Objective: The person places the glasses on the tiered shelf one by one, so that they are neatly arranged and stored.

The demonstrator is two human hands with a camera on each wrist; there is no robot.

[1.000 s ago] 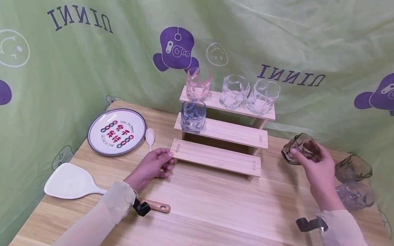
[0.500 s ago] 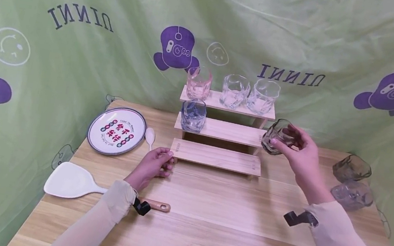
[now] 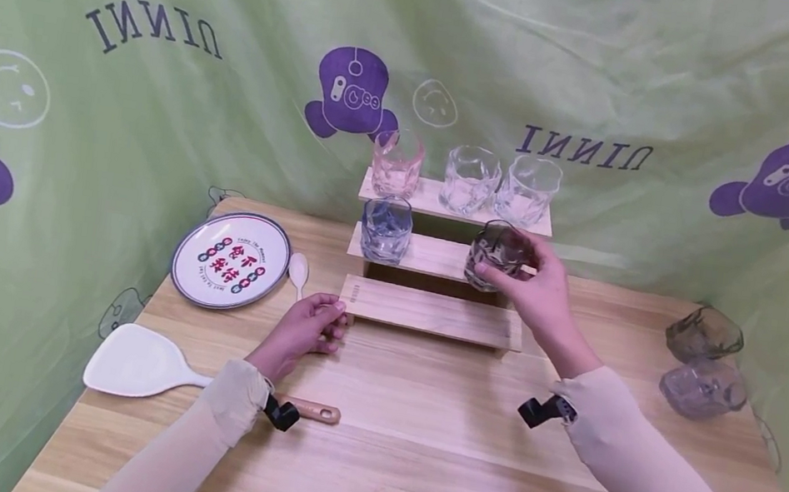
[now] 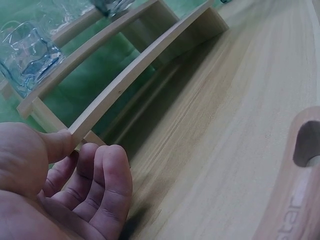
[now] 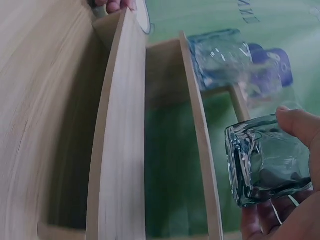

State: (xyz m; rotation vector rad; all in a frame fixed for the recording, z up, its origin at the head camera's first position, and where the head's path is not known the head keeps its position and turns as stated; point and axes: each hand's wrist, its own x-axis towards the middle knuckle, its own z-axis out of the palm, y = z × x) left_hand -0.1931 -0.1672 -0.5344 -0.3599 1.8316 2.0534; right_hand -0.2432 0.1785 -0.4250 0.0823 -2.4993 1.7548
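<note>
My right hand grips a dark grey drinking glass over the right part of the middle tier of a three-tier wooden display stand. In the right wrist view, thumb and fingers lie on opposite sides of this upright-sided glass, with a gap between it and the tier's edge. My left hand pinches the left end of the lowest tier; in the left wrist view the thumb presses the board's edge and the fingers curl below. A blue glass stands at the middle tier's left end.
The top tier bears a pink glass and two clear glasses. At the table's right lie a brown-grey glass and a pale purple glass. Leftward are a plate, a white spoon and a spatula.
My right hand has carried the dark grey glass leftward, from above the table right of the stand to over the middle tier. The left hand has stayed at the stand's lowest tier.
</note>
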